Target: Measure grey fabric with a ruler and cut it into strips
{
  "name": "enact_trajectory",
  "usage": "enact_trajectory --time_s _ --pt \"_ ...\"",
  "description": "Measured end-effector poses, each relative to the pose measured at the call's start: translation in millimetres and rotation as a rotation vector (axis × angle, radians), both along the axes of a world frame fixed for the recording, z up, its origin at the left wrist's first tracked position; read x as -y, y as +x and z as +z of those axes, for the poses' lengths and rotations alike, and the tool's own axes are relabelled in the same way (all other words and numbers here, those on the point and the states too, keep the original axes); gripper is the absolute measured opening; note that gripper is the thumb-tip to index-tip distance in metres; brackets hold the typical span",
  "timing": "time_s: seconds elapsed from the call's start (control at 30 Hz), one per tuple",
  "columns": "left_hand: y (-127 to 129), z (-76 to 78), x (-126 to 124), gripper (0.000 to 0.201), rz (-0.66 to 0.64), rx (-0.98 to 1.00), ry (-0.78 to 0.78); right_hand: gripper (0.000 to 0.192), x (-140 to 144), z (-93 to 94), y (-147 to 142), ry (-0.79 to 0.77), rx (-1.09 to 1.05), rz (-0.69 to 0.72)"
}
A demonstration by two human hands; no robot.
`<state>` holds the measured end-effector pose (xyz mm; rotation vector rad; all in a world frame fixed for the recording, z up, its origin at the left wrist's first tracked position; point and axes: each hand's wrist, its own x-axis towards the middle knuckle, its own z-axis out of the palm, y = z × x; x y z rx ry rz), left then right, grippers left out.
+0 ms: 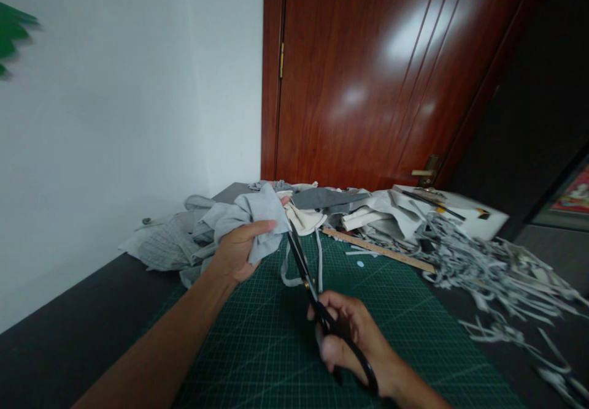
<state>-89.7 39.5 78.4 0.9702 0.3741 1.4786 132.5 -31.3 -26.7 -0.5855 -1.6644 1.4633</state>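
My left hand (239,246) is closed on a bunched piece of light grey fabric (262,210), with the thumb pressed on its right part. Black-handled scissors (306,274) are held by my right hand (354,335), its fingers in the handle loops. The blades point up and away, and their tips meet the right edge of the grey fabric. A narrow grey fabric strip (320,262) hangs in a loop behind the blades. Beneath both hands lies a green cutting mat (257,341) with a grid.
Grey cloth (168,243) is heaped at the left by the wall. A wooden ruler (381,249) lies across the mat's far right. Several cut strips (483,274) are piled at the right, before a white box (483,210). A brown door (359,78) stands behind.
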Motion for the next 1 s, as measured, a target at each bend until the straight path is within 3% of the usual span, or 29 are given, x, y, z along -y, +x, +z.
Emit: enact_trajectory --time_s 0.5,1.0 --pt "13 -3.5 7 0.080 -0.047 0.032 0.011 0.060 -2 -7.0 0 0.005 -0.010 0.002" --pt "17 -21.4 1 0.071 -0.167 -0.019 -0.002 0.065 -2 -4.2 -2 0.027 -0.026 -0.019"
